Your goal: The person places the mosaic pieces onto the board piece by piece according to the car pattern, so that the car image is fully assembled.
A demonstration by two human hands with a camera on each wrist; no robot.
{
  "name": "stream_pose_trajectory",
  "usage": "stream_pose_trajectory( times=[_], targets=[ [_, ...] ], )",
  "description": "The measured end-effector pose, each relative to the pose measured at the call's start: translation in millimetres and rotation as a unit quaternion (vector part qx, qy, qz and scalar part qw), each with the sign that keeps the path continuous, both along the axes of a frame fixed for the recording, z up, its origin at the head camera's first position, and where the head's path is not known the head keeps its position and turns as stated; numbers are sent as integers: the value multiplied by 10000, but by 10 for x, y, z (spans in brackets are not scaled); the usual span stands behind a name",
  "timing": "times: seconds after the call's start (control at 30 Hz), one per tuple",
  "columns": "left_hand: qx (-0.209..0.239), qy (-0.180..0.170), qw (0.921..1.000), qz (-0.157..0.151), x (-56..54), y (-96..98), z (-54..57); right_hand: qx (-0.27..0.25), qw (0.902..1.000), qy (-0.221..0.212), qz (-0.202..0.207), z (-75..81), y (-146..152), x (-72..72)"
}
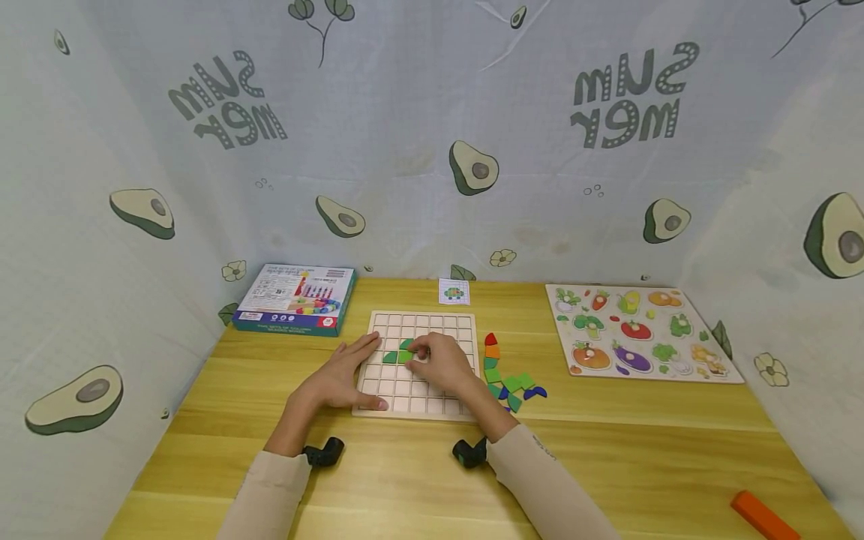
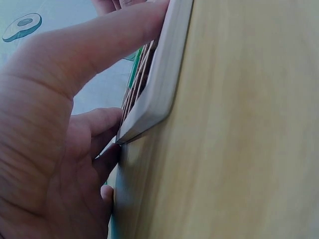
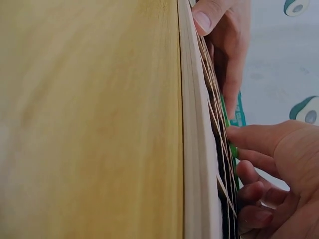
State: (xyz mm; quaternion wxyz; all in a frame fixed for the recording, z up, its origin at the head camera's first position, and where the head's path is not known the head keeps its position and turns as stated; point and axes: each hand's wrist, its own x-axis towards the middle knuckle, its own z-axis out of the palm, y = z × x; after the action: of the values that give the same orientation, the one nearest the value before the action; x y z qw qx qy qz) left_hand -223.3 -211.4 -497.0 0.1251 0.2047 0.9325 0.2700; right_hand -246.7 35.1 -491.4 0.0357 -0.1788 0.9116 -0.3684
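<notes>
A pale wooden grid board (image 1: pixel 398 406) lies on the table. My left hand (image 1: pixel 340 375) rests on its left side, fingers spread, thumb on the front edge; the left wrist view shows the left thumb (image 2: pixel 119 37) along the board's rim. On the grid, dark green curved pieces (image 1: pixel 391 358) sit beside a light green square piece (image 1: pixel 404 356). Over the middle of the board, my right hand (image 1: pixel 442 364) pinches at the light green piece with thumb and fingers. In the right wrist view the right hand's fingertips touch a green piece (image 3: pixel 233 150), partly hidden.
Loose coloured pieces (image 1: pixel 493 375) lie right of the board. Behind it stands a small pattern card (image 1: pixel 454 292). A boxed set (image 1: pixel 293 300) is at back left, a vegetable puzzle board (image 1: pixel 644 334) at right. An orange block (image 1: pixel 764 515) lies near the front right.
</notes>
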Motion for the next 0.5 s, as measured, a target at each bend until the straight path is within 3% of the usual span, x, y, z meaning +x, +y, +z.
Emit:
stream_pose_trajectory(
  times=[0.5],
  targets=[
    [33, -49, 10000, 24, 17, 14, 28, -744, 9969, -244, -63, 24, 117, 48]
  ],
)
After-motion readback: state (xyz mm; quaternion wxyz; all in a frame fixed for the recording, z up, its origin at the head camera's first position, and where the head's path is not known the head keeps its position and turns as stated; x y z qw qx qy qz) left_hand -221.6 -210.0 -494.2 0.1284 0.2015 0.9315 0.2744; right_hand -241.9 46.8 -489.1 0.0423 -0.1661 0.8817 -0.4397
